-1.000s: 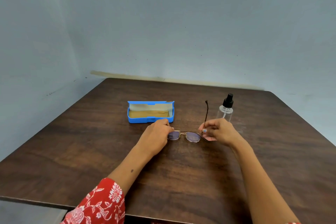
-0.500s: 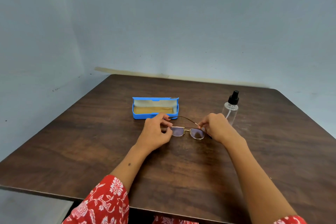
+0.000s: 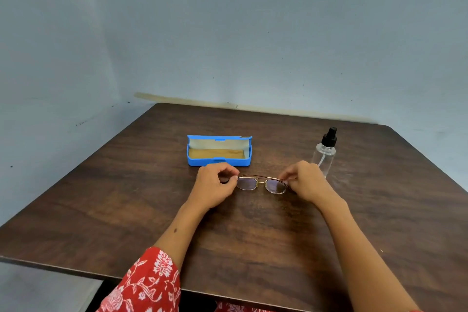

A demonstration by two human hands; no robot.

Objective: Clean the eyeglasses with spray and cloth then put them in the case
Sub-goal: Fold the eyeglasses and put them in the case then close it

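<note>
Thin gold-framed eyeglasses (image 3: 262,184) lie between my hands at the middle of the brown wooden table (image 3: 126,197), with their arms folded behind the lenses. My left hand (image 3: 215,185) pinches the left end of the frame. My right hand (image 3: 304,181) pinches the right end at the hinge. Just behind them stands an open blue case (image 3: 219,161) with a tan lining and a pale inner lid. A clear spray bottle (image 3: 325,153) with a black nozzle stands upright behind my right hand. No cloth can be made out apart from the tan layer in the case.
Grey-blue walls close off the back and left of the table. The table's near edge runs along the bottom of the view, with my red floral sleeve (image 3: 149,284) over it.
The right temple arm, upright a second ago, has been folded down flat behind the lenses. Both hands stay at the frame's ends.
</note>
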